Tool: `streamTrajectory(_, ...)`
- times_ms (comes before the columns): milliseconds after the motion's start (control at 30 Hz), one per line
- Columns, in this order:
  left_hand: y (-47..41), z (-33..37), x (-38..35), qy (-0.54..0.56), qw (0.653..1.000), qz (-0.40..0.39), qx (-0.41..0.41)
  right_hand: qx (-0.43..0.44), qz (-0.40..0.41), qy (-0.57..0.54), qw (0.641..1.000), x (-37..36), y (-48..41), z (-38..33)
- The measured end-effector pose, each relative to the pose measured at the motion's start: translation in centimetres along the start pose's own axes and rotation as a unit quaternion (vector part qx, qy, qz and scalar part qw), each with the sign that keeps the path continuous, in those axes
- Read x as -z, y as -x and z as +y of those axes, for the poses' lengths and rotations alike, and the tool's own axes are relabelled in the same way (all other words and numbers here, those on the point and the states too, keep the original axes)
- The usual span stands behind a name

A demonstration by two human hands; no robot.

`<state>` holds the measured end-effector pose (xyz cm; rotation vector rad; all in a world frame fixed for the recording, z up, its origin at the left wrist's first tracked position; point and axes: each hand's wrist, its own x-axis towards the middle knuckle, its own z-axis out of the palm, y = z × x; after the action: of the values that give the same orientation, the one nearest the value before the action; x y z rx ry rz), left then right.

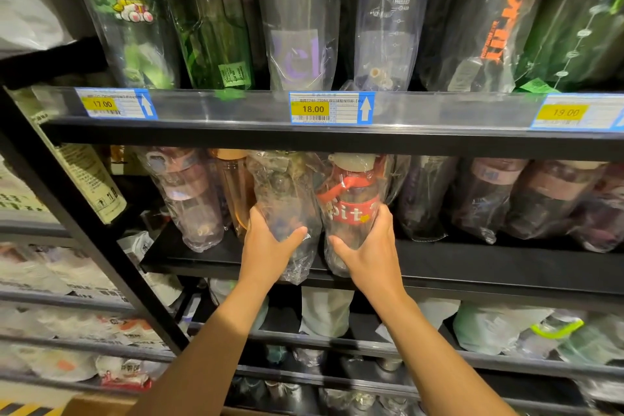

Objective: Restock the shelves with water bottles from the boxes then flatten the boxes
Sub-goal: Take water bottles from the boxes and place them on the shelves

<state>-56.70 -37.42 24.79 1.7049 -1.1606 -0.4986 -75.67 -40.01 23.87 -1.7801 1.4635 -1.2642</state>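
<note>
My left hand [270, 241] grips a clear water bottle wrapped in crinkled plastic [282, 192] at the front of the black middle shelf [472, 263]. Right beside it, my right hand [366, 243] grips a clear bottle with a red band and red strap [351, 203], also bagged in plastic. Both bottles stand upright, their bases at the shelf's front edge. Their tops reach up under the shelf above.
More bagged bottles stand left [189, 199] and right [479, 199] on the same shelf. The upper shelf carries tall bottles and price tags reading 17.00, 18.00 [331, 108] and 19.00. Lower shelves hold more bottles. A cardboard box corner [98, 405] shows at the bottom left.
</note>
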Motion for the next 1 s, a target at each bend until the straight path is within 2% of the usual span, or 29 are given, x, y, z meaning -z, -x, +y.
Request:
streamTrajectory(233, 0.6, 0.7, 0.1, 0.002, 1.000, 0.009, 0.020, 0.016, -0.008, 0.011, 1.000, 0.3, -0.1, -0.1)
streamTrajectory(567, 3.2, 2.5, 2.1, -0.034, 0.999, 0.012, 0.038, 0.001, -0.054, 0.136, 0.989, 2.9, 0.2, -1.8)
streamTrajectory(767, 7.3, 4.3, 4.3, -0.127, 0.989, 0.070, -0.029, 0.001, -0.070, 0.234, 0.970, 5.9, 1.6, -3.3)
streamTrajectory(833, 8.7, 5.0, 4.1, -0.095, 0.993, 0.049, -0.046, -0.012, -0.072, 0.254, 0.964, 7.1, 2.5, -3.5)
streamTrajectory(1000, 10.2, 5.9, 0.5, 0.018, 0.997, -0.068, -0.020, -0.057, -0.049, 0.244, 0.967, 10.0, 4.0, -2.5)
